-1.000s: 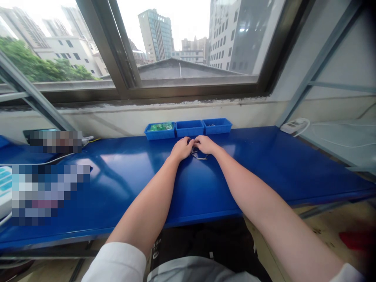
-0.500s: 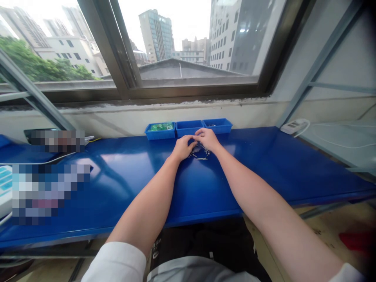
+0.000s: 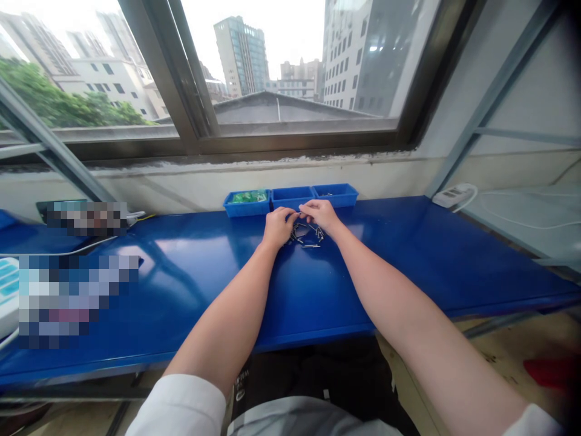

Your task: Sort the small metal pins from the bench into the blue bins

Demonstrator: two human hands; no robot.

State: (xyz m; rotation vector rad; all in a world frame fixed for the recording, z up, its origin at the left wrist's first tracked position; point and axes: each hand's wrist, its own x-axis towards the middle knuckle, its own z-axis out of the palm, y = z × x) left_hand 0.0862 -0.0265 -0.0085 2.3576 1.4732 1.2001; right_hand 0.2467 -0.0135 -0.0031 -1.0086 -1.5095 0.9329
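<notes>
My left hand and my right hand meet fingertip to fingertip just above the blue table. Both are closed in a pinch. Whatever sits between the fingertips is too small to make out. Below and between the hands lie several thin silver screw-like pieces, scattered in a loose ring. Part of this scatter is hidden behind my left fingers.
Three blue bins stand by the wall: the left bin holds green packets, the middle bin is partly hidden, the right bin holds small metal pieces. A power strip lies far right; a phone-like device stands left.
My left hand has drawn slightly left and down, and its fingers are less bent over the pieces. More of the silver pieces now show between the hands. My right hand has barely moved.
</notes>
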